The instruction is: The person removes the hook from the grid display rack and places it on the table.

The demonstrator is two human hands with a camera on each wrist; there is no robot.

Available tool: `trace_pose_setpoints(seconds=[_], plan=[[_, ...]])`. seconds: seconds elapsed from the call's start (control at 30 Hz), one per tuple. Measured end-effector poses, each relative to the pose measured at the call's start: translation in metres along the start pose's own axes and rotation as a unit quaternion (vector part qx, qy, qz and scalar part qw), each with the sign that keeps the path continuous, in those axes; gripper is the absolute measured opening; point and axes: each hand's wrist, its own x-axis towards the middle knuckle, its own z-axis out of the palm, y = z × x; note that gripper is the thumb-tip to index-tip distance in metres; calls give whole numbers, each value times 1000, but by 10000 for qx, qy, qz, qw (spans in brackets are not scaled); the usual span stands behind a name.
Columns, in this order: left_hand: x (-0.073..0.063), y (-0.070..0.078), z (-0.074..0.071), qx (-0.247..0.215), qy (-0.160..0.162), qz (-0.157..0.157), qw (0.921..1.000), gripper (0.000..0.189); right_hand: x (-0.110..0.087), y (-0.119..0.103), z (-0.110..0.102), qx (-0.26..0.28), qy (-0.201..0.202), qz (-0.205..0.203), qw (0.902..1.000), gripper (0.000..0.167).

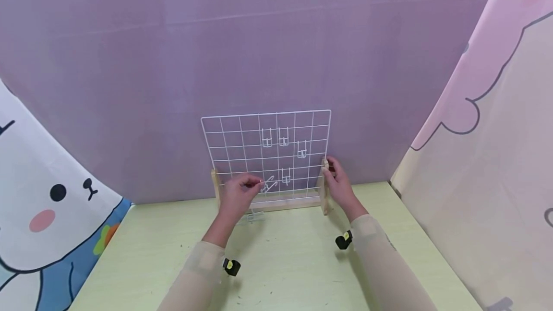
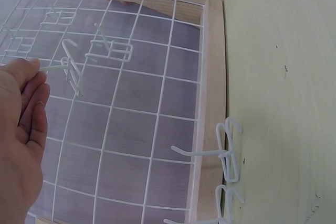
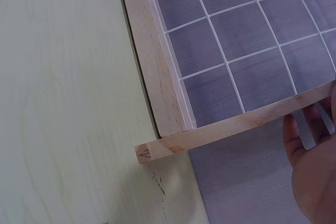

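Observation:
My left hand (image 1: 236, 198) pinches a white wire hook (image 2: 72, 72) by its straight prong, between thumb and fingertips. Its bent wire end points at the white wire grid (image 1: 265, 113) and overlaps the lower middle squares in the head view. The grid stands upright in a wooden frame (image 1: 294, 203). At the right side post (image 3: 241, 124), my right hand (image 1: 339, 186) grips the wood near its top. Several similar hooks hang on the grid, including a low one (image 1: 286, 177) just right of the held hook and a higher one (image 1: 302, 150).
Two loose white hooks (image 2: 228, 153) lie on the pale table (image 1: 281, 263) before the frame's base, below my left hand. A purple cloth (image 1: 268, 52) hangs close behind the grid. Printed cloths (image 1: 56, 234) flank the table on both sides.

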Motion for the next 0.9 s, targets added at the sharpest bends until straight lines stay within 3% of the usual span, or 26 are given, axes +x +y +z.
trace_pose_setpoints(seconds=[0.43,0.67,0.9], plan=[[-1,-10,6,-25,-106,-48,9999,7,3,5,2,19,41,54,10000,50],[-2,-16,10,25,-125,1,9999,8,17,44,3,-12,154,-10,9999,52],[-2,-20,14,-43,-278,-43,9996,4,16,48,3,-131,211,-74,9997,52]])
